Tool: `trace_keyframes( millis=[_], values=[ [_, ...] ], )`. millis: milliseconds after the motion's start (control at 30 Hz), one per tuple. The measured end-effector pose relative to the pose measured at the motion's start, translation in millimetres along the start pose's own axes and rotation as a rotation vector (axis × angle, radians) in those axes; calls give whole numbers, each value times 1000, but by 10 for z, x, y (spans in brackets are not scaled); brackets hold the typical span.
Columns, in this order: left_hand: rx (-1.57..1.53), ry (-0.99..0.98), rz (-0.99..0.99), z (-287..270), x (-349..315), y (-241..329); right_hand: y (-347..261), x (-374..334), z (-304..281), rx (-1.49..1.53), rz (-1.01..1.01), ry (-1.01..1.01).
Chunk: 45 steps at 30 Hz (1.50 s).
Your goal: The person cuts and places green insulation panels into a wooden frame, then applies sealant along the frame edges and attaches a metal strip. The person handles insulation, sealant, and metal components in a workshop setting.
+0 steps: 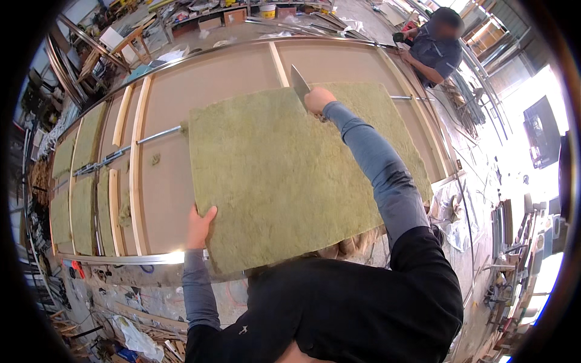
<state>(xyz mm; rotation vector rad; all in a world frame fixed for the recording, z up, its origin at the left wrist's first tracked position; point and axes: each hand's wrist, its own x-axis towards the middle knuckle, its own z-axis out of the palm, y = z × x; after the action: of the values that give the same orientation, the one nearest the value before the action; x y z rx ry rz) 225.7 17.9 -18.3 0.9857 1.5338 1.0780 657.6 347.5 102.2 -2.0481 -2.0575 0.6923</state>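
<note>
A large yellow-green insulation batt [278, 175] lies across a long framed panel in front of me. My left hand [201, 226] grips its left edge near the lower corner, thumb on top and fingers mostly hidden beneath. At the far edge of the batt, my right hand [319, 101] is closed round the handle of a broad-bladed knife [299, 83]. Its grey blade points up and away from me. Whether the blade touches the batt, I cannot tell.
The panel's metal frame [145, 260] holds wooden battens [140, 163] and a metal rod [158, 135]. Cut insulation pieces [88, 139] fill bays at the left. A person [434, 51] with a tool stands at the far right corner. Scrap wood [172, 348] and plastic litter the floor.
</note>
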Motion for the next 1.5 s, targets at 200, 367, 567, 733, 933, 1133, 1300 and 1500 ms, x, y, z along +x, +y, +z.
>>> trace_keyframes(
  millis=[200, 367, 567, 733, 933, 1133, 1300, 1500],
  values=[
    [-22, 18, 2, 4, -76, 11, -8, -93, -5, -139, -25, -63],
    [-44, -13, 11, -70, 14, -152, 6, -6, 64, -375, -159, -154],
    [-80, -68, 71, -62, 10, -6, 39, 225, 222, -281, -53, -198],
    [83, 39, 120, 2, 16, -56, 232, -33, 257, -485, -129, -338],
    [17, 23, 97, -59, 16, -241, 305, -1834, 235, -248, 57, -379],
    [27, 32, 99, -48, 106, -394, 577, -3844, 623, -162, 140, -184],
    [16, 18, 49, -37, -23, -242, 509, -4890, 618, -58, 264, -127],
    [-2, 75, 88, -403, 40, 66, 547, -5414, 227, 58, 383, -179]
  ],
)
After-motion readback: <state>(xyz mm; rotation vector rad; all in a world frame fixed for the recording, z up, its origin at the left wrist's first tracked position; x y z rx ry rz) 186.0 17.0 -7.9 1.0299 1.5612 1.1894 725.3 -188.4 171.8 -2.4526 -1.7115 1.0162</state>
